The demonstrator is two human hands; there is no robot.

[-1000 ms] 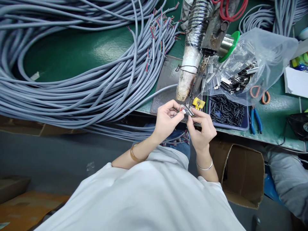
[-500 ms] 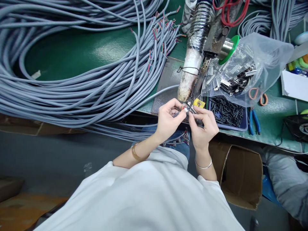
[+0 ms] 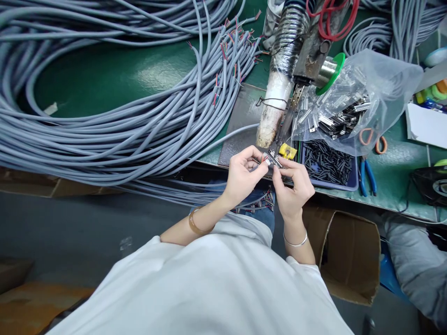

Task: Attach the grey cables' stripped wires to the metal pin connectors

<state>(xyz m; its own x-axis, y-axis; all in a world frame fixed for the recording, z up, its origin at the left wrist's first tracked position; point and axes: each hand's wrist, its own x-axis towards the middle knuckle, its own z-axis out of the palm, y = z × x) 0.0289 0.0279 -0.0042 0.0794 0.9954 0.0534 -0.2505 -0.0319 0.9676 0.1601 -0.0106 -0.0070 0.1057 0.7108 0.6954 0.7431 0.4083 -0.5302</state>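
My left hand (image 3: 243, 176) is closed in a pinch on the stripped end of a grey cable (image 3: 240, 131), its thin coloured wires (image 3: 264, 158) showing at the fingertips. Opposite it, my right hand (image 3: 294, 187) pinches a small metal multi-pin connector (image 3: 274, 159). Wires and connector meet between the two hands; whether they are joined I cannot make out. Just above them points the tip of a mounted soldering iron (image 3: 290, 109). Beside the iron, a foil-wrapped hose (image 3: 268, 123) ends close to my fingers. A yellow piece (image 3: 287, 151) lies by my right fingertips.
Bundled grey cables (image 3: 139, 135) cover the left of the bench. At right are a purple tray (image 3: 353, 179) of black sleeves, a plastic bag (image 3: 387, 79) of connectors, a solder spool (image 3: 328, 74) and blue-handled pliers (image 3: 367, 177). An open cardboard box (image 3: 352, 260) stands below.
Both hands keep their pinch and shift very slightly left. More of the connector's pin row shows between the fingers; the rest of the view moves only a little.
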